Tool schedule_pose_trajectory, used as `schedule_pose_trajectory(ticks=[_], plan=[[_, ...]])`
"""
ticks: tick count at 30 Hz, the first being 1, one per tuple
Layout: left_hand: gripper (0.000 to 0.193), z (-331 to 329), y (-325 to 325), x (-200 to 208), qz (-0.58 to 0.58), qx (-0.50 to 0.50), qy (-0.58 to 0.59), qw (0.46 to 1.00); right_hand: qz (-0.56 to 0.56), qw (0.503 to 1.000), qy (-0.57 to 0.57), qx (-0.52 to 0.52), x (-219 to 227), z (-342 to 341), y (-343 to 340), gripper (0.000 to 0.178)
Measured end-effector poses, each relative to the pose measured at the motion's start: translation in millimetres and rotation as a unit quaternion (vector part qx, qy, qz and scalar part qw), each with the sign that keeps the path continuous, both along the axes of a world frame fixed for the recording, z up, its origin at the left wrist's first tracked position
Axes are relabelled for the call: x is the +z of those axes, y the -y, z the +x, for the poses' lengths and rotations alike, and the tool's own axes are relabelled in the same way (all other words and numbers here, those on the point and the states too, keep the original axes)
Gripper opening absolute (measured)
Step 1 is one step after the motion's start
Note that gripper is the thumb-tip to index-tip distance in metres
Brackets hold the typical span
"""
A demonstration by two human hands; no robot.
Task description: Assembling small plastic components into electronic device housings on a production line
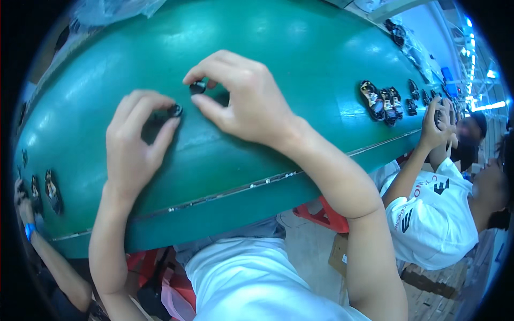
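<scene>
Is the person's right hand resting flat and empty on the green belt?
No, the right hand pinches a small black part between thumb and fingertips above the green belt.

**Both hands pinched at fingertips**

The left hand (134,144) is raised on a bare forearm from the lower edge, its thumb and forefinger curled together in a pinch. The right hand (241,99) is reached across from the lower right, wrist bent inward, fingers arched and thumb pressed toward the forefinger. The two hands are held close together, fingertips near but apart.
</scene>
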State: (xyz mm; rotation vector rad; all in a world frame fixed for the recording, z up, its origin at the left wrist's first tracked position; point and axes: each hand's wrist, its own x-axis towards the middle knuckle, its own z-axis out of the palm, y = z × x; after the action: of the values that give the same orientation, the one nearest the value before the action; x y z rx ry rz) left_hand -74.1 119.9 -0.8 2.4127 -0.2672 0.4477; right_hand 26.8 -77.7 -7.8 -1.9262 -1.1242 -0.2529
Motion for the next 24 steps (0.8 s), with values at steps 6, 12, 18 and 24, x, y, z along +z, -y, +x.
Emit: schedule_pose_trajectory(ticks=[6, 12, 18, 24], plan=[[0.023, -5.0, 0.3, 3.5, 0.043, -0.039, 0.002, 0.998, -0.074, 0.997, -0.013, 0.023, -2.8, -10.3, -0.2, 0.02], [0.026, -9.6, -0.4, 2.4, 0.01, -0.024, -0.007, 1.0, -0.043, 0.995, -0.077, 0.054, -2.6, -17.5, -9.0, 0.025], [0.028, -6.3, 7.9, 0.7, -0.052, -0.014, -0.018, 0.998, -0.075, 0.992, -0.083, 0.057, 0.9, -20.3, 1.8, 0.033], [0.03, -6.0, 9.7, 3.1, -0.089, -0.022, -0.019, 0.996, -0.048, 0.992, -0.088, 0.075, -5.0, -18.1, -2.0, 0.033]])
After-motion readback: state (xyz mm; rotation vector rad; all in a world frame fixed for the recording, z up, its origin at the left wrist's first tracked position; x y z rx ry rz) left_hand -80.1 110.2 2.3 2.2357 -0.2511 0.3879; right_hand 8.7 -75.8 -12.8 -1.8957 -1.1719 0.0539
